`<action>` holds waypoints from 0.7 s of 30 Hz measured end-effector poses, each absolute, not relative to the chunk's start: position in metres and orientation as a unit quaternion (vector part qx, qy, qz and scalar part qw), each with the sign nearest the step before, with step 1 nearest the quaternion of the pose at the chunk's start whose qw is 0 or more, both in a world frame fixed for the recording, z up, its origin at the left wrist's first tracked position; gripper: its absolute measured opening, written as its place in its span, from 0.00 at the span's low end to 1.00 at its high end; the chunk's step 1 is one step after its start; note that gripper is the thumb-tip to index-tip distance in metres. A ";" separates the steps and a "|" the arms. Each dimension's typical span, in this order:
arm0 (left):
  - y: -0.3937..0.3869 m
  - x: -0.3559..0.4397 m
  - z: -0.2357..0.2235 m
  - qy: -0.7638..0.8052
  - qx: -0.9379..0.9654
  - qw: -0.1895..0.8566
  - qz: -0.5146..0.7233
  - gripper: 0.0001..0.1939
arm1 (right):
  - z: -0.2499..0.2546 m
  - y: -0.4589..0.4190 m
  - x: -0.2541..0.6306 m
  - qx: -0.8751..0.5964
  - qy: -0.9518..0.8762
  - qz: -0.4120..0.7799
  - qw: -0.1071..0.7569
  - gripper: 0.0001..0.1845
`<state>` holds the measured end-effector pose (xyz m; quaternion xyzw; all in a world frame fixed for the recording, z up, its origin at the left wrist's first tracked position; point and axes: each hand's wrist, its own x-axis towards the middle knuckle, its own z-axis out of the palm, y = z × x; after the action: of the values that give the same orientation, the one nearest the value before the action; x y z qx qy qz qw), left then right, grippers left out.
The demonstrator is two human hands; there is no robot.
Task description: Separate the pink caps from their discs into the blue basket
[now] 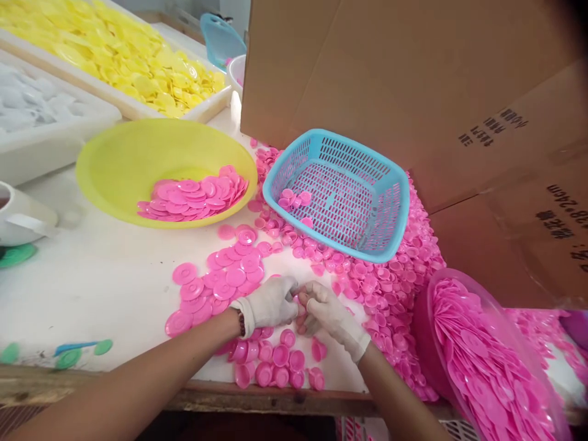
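My left hand (274, 301) and my right hand (328, 312), in white gloves with bare fingertips, meet above the table. Both have their fingers pinched together around a small pink piece (296, 299), mostly hidden, so its kind cannot be told. Just below them lies a group of small pink toy cups (281, 355) near the table's front edge. Flat pink discs like little saucers (223, 290) overlap on the white tabletop to the left of my left hand. A large heap of pink cups (388, 306) spreads to the right of my right hand.
A blue basket (392, 245) holding a few cups rests on the heap. A yellow bowl (105, 165) contains pink saucers. At right, a pink tub (425, 349) is full of flat pink pieces. Cardboard boxes (367, 73) wall the back; a white mug (22, 217) stands left.
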<state>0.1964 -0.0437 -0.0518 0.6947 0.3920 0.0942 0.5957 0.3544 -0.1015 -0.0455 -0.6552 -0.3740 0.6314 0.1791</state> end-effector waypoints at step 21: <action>-0.035 0.199 -0.051 0.432 0.673 0.600 0.011 0.04 | -0.041 -0.107 0.357 -0.534 -0.374 0.724 0.225 0.29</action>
<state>0.1987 -0.0352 -0.0507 0.6728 0.4322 0.0114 0.6003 0.3573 -0.1066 -0.0415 -0.5342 -0.3745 0.7237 0.2250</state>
